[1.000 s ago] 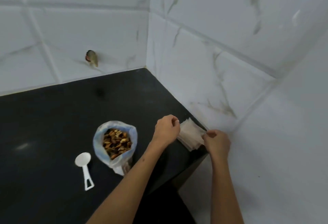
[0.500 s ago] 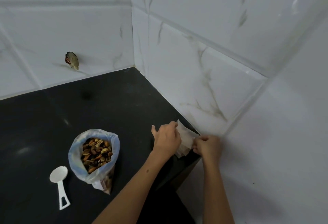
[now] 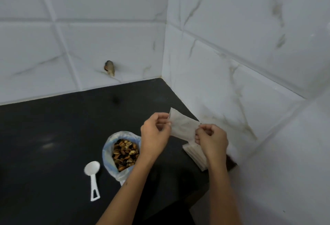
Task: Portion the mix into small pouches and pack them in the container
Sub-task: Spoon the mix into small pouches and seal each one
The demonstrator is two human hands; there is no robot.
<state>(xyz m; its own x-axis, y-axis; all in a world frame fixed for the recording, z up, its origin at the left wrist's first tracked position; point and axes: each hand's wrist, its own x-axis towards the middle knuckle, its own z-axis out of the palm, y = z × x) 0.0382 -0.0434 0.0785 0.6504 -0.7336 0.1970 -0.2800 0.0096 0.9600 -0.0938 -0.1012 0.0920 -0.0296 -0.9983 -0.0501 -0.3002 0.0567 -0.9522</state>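
On the black counter [image 3: 44,135], from left to right: a small white plastic scoop [image 3: 92,176], an open clear plastic bag of brown nut mix [image 3: 123,151], then left hand [image 3: 155,132] and right hand [image 3: 210,139] pinching one thin whitish paper pouch [image 3: 182,126] between them, held up over a flat stack of whitish pouches [image 3: 195,155].

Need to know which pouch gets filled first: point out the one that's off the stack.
The single pouch pinched between the left hand and right hand, lifted above the counter; the others lie stacked flat beneath the right hand.
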